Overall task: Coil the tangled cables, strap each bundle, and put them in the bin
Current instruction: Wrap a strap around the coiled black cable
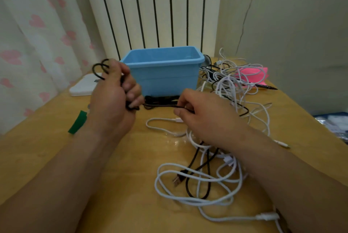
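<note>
Gripping coiled loops of a black cable (150, 103), the left hand (113, 97) has its fingers (131, 86) closed around the bundle. The right hand (203, 114) pinches the same cable's free run, stretched between both hands. Directly behind stands the blue bin (163, 74) on the desk (113, 185). Tangled white cables (197, 185) lie right; a green strap (78, 122) lies left.

The table (47, 157) is free at left; the cables (207, 180) crowd the right side, and the bin (163, 74) blocks the middle.
</note>
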### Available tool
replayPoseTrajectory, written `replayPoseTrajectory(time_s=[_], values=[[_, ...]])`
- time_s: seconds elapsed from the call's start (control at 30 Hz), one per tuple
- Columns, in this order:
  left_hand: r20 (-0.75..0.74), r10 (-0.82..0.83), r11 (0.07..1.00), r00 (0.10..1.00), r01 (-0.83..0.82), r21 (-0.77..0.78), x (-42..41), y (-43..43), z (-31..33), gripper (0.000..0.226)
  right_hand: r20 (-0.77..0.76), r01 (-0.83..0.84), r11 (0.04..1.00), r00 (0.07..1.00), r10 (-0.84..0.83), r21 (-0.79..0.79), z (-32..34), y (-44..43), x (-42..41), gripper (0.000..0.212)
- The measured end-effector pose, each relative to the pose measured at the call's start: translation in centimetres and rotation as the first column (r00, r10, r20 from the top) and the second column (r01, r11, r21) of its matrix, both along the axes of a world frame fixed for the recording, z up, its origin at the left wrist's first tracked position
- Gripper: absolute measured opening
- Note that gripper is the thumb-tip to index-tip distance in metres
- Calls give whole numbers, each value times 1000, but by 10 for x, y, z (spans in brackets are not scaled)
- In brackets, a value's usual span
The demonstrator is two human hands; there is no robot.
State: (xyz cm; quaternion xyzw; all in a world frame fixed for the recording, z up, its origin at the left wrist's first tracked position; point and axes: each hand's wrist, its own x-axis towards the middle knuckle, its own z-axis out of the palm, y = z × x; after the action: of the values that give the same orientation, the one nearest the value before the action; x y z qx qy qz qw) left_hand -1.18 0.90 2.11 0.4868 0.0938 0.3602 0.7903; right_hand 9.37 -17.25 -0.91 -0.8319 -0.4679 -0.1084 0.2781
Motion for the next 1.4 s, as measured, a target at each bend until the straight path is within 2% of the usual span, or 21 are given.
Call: replayPoseTrajectory(time_s=[0.07,0.13,0.2,0.27,0.3,0.37,0.43,0.5,0.57,0.7,0.87,0.93,1.0,1.1,1.2,1.3,1.4], values=[[-55,92,991,994,-86,98,-6,13,4,36,42,44,996,998,-40,-76,2,-4,5,13],[-175,184,941,967,-122,316,-9,17,4,31,53,64,995,997,-60,-78,3,-6,9,14],[-338,291,778,895,-16,628,-7,9,-1,29,43,65,997,997,-64,-27,3,-6,10,13],[-440,342,559,830,197,806,-3,-4,-10,33,12,78,995,997,-79,67,5,-6,10,11],[-470,335,475,817,284,833,-2,-10,-15,38,-9,88,990,996,-88,113,6,-6,9,9],[-484,320,371,814,362,855,-1,-17,-20,40,-45,94,980,995,-87,178,7,-7,8,6],[-469,324,293,822,384,875,1,-19,-24,35,-53,79,973,996,-70,215,7,-6,5,6],[-473,293,264,831,405,875,4,-21,-26,27,-54,64,971,997,-53,232,7,-6,3,6],[-485,242,290,841,414,863,4,-23,-27,20,-63,58,971,997,-44,232,8,-6,2,7],[-484,193,336,854,405,850,3,-26,-28,27,-71,25,971,997,-8,237,9,-5,1,8],[-457,167,443,874,347,826,3,-32,-27,38,-49,-30,973,998,43,231,9,-4,-1,11],[-458,170,471,873,336,816,2,-31,-27,43,-47,-49,979,997,60,197,8,-5,-1,11],[-443,191,546,876,281,789,0,-31,-23,42,-39,-49,990,998,55,132,6,-6,1,7],[-387,218,759,896,94,645,-1,-24,-15,32,-32,-23,997,999,25,76,5,-7,6,15],[-278,162,923,947,-46,382,-3,-7,-8,41,-64,-14,996,998,19,88,6,-10,12,20],[-255,75,978,964,-21,208,0,-1,-11,41,-63,5,995,998,1,101,4,-8,13,16],[-278,-73,975,958,127,181,7,-13,-19,30,-53,13,988,999,-5,154,3,-5,10,14]])
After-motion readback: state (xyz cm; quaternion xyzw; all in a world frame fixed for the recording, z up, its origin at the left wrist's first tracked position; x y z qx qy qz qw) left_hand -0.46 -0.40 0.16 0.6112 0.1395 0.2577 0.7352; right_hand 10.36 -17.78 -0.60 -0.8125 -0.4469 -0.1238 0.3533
